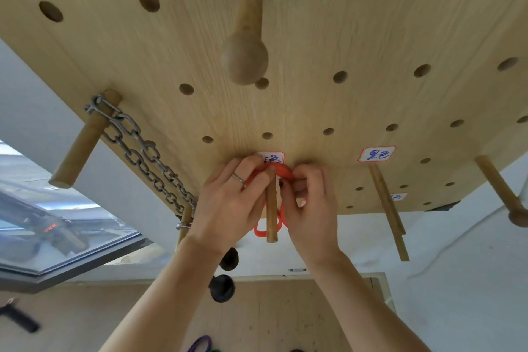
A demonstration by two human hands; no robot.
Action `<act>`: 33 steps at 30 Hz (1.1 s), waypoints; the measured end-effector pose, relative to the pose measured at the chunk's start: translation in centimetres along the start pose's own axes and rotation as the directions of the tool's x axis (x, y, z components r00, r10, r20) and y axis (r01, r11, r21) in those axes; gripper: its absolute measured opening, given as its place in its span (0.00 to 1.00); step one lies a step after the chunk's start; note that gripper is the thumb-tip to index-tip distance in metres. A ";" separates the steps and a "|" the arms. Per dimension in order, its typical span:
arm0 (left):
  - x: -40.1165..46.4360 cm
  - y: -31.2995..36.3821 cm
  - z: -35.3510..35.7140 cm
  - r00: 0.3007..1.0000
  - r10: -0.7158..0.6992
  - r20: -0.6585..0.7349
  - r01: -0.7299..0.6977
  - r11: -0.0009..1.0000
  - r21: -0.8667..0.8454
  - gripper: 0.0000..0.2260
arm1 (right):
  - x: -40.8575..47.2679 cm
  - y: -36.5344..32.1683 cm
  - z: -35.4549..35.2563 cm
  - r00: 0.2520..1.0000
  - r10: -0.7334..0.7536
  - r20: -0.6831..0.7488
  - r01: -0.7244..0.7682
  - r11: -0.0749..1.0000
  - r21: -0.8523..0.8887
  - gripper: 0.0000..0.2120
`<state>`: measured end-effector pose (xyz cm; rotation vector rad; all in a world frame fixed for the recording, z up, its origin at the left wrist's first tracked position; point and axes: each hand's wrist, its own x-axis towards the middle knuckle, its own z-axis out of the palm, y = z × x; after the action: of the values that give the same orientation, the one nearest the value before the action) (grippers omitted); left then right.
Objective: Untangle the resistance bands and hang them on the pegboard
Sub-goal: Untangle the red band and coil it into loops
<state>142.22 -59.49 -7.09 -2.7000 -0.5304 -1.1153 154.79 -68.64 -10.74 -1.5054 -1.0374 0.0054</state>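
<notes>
- Left hand (228, 203) and right hand (310, 203) fingers (297, 177) pinching red resistance band (283, 171), looped over wooden peg (271, 208) to hang.
- Pressed close to pegboard (314, 37), probably against sliding off.

Surface check: wood, metal, rubber

I note a matt, pale-grained wooden pegboard (314, 37), smooth wooden pegs (271, 208), a dull grey metal chain (143, 151), and a smooth orange rubbery band (283, 171).

Bright, even daylight | soft shadows | wide-angle bowing at edges — lower corners blurred
</notes>
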 end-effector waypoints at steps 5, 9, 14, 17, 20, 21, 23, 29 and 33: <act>1.0 -0.6 -1.2 0.998 0.029 0.062 -0.029 1.000 0.006 0.06 | -1.1 0.4 -0.3 0.986 0.167 0.004 -0.167 0.986 -0.029 0.12; 1.5 -0.3 -1.1 0.997 0.035 0.071 -0.035 0.999 0.006 0.03 | -3.1 1.5 -1.4 0.968 0.249 -0.043 -0.252 0.960 -0.119 0.17; 1.6 -0.3 -1.1 0.992 0.073 0.099 -0.075 0.997 0.014 0.11 | -6.0 2.9 -2.8 0.944 0.319 -0.088 -0.331 0.910 -0.249 0.22; 1.5 -0.4 -1.0 0.989 0.087 0.116 -0.092 0.995 0.039 0.15 | -7.1 3.5 -2.6 0.945 0.320 -0.064 -0.324 0.897 -0.300 0.25; 1.4 -0.2 -0.8 0.990 0.073 0.118 -0.077 0.997 0.032 0.16 | -7.0 3.7 -1.7 0.949 0.312 -0.049 -0.312 0.900 -0.304 0.28; 1.3 -0.2 -0.8 0.991 0.067 0.118 -0.071 0.997 0.028 0.17 | -6.8 3.8 -1.4 0.949 0.311 -0.047 -0.309 0.893 -0.326 0.30; 1.2 -0.2 -0.6 0.992 0.056 0.116 -0.059 0.998 0.022 0.18 | -6.3 4.2 -1.0 0.944 0.328 -0.040 -0.317 0.864 -0.391 0.31; 1.0 -0.4 -0.3 0.992 0.027 0.123 -0.030 0.999 0.023 0.18 | -4.7 5.2 -1.7 0.793 0.602 0.094 -0.570 0.787 -0.238 0.21; 0.8 -0.1 -0.2 0.993 0.006 0.121 -0.008 1.000 0.021 0.18 | -4.7 6.0 -2.2 0.767 0.638 0.064 -0.615 0.760 -0.211 0.14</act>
<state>142.58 -59.27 -6.39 -2.7615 -0.5472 -0.9436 156.71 -72.24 -17.50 -1.9856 -0.5910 0.5106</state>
